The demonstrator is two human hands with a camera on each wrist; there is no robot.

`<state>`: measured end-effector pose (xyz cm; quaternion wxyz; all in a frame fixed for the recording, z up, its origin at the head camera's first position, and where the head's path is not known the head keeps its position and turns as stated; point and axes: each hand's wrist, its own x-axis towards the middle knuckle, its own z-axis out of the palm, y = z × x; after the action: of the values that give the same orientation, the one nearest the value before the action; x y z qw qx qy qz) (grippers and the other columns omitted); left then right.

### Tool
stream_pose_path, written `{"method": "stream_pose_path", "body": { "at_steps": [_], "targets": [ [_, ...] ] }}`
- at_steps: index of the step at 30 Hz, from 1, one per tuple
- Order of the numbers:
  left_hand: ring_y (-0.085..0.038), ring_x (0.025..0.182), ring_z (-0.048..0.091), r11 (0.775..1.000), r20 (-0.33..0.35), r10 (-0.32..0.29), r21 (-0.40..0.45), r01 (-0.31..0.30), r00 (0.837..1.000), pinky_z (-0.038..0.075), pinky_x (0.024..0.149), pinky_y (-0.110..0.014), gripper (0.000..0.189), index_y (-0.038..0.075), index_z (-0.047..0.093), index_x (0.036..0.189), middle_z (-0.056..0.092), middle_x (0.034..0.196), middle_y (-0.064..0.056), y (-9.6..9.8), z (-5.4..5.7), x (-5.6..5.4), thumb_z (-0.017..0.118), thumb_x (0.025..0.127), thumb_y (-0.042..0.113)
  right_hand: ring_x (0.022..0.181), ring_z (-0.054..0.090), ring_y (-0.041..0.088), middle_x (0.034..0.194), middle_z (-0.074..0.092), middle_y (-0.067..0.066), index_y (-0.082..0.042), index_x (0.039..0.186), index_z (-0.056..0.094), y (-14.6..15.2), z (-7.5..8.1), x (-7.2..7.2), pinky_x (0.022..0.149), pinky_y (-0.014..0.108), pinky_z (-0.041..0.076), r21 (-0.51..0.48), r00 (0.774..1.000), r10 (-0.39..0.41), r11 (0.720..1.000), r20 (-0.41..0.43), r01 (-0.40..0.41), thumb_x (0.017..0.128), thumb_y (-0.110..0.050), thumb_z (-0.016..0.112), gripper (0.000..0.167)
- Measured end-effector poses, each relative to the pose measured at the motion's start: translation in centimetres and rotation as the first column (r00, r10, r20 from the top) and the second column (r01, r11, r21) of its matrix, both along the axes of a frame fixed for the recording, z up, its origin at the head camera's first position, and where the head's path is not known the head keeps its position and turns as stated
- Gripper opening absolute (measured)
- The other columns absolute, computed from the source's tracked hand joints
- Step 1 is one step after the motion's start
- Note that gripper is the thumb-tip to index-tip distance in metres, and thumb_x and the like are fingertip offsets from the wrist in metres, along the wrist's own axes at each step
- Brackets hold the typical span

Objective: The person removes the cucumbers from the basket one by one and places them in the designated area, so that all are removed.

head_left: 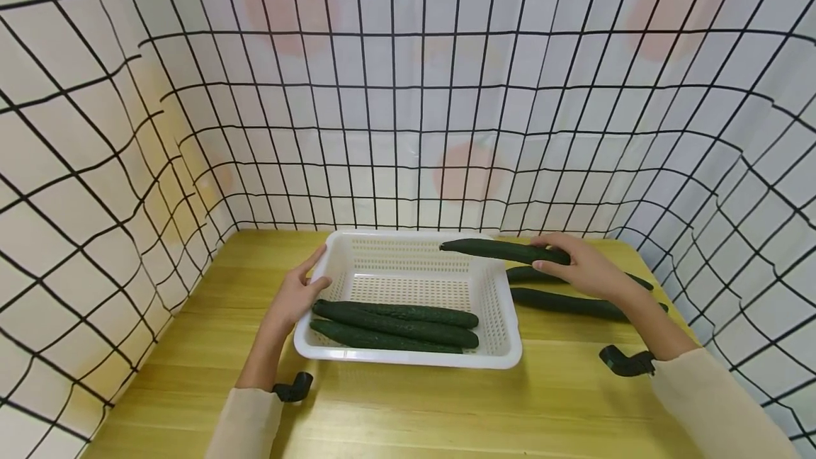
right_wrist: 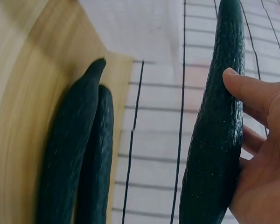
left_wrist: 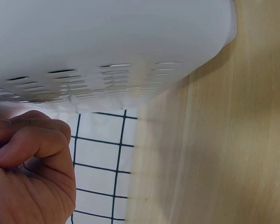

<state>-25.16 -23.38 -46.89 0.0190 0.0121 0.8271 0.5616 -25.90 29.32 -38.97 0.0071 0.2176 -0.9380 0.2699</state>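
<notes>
My right hand [head_left: 586, 268] grips a dark green cucumber [head_left: 503, 250] near its right end. The cucumber is raised, its left end over the right rear part of a white plastic basket [head_left: 408, 357]. In the right wrist view, the thumb lies along the held cucumber [right_wrist: 214, 130], fingers behind it. At the basket's left side, my left hand [head_left: 296, 292] holds the rim, thumb on the inner side. Its curled fingers [left_wrist: 37, 140] show beside the outer wall in the left wrist view. Three cucumbers [head_left: 395, 324] lie lengthwise along the basket's near side.
Two more cucumbers [head_left: 567, 303] lie on the wooden table [head_left: 408, 409] right of the basket, partly under the right hand. Black wire mesh [head_left: 421, 129] stands around the table's back and sides, with a pale patterned sheet behind it.
</notes>
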Motion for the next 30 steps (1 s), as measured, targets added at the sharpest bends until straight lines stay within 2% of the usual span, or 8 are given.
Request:
{"method": "stream_pose_path", "body": {
  "at_steps": [6, 12, 21, 26, 30],
  "targets": [
    [-0.018, 0.072, 0.07, 1.0, 0.001, 0.008, -0.001, -0.008, 1.0, 0.06, 0.062, -0.035, 0.069, 0.035, 0.031, 0.163, 0.073, 0.098, -0.028, 0.0, 0.1, 0.0, 0.06, 0.102, 0.022, 0.136, 0.044, 0.05, 0.152, 0.05, 0.021, -0.007, 0.147, 0.054, 2.9, -0.3, 1.3, 0.102, 0.07, 0.042, -0.013, 0.999, -0.04, 0.999, -0.017, 0.039, 0.103, -0.037, 0.062, 0.053],
    [-0.02, 0.073, 0.07, 1.0, 0.004, 0.007, -0.006, -0.007, 1.0, 0.06, 0.062, -0.036, 0.069, 0.036, 0.03, 0.163, 0.072, 0.105, -0.03, 0.0, 0.1, 0.1, 0.061, 0.102, 0.024, 0.132, 0.046, 0.051, 0.148, 0.051, 0.024, -0.005, 0.144, 0.056, 5.8, -1.1, 2.5, 0.099, 0.068, 0.042, -0.021, 0.997, -0.047, 0.999, -0.06, 0.045, 0.102, -0.027, 0.065, 0.047],
    [-0.019, 0.071, 0.069, 1.0, 0.0, 0.006, -0.01, -0.006, 1.0, 0.06, 0.062, -0.036, 0.069, 0.037, 0.031, 0.162, 0.073, 0.096, -0.028, 0.0, 0.1, 0.1, 0.061, 0.101, 0.023, 0.131, 0.044, 0.054, 0.146, 0.05, 0.028, -0.002, 0.144, 0.054, 9.3, -2.6, 4.1, 0.093, 0.07, 0.042, 0.012, 0.995, -0.094, 0.996, -0.02, 0.094, 0.102, -0.027, 0.065, 0.049],
    [-0.02, 0.074, 0.07, 1.0, -0.008, 0.0, -0.004, 0.0, 1.0, 0.06, 0.063, -0.036, 0.07, 0.033, 0.03, 0.163, 0.072, 0.107, -0.031, -0.2, -0.1, 0.0, 0.061, 0.102, 0.022, 0.129, 0.045, 0.056, 0.148, 0.048, 0.031, -0.003, 0.143, 0.055, 10.8, -3.8, 4.6, 0.091, 0.07, 0.044, 0.035, 0.994, -0.106, 0.994, 0.0, 0.106, 0.101, -0.03, 0.066, 0.051],
    [-0.021, 0.076, 0.07, 1.0, -0.002, -0.005, -0.006, 0.005, 1.0, 0.06, 0.064, -0.036, 0.069, 0.035, 0.03, 0.163, 0.07, 0.115, -0.032, -0.2, -0.2, 0.0, 0.06, 0.102, 0.022, 0.13, 0.044, 0.055, 0.15, 0.048, 0.03, -0.005, 0.144, 0.055, 11.7, -4.8, 4.9, 0.09, 0.07, 0.045, 0.04, 0.993, -0.115, 0.993, 0.042, 0.113, 0.101, -0.033, 0.066, 0.052]
  ]
}}
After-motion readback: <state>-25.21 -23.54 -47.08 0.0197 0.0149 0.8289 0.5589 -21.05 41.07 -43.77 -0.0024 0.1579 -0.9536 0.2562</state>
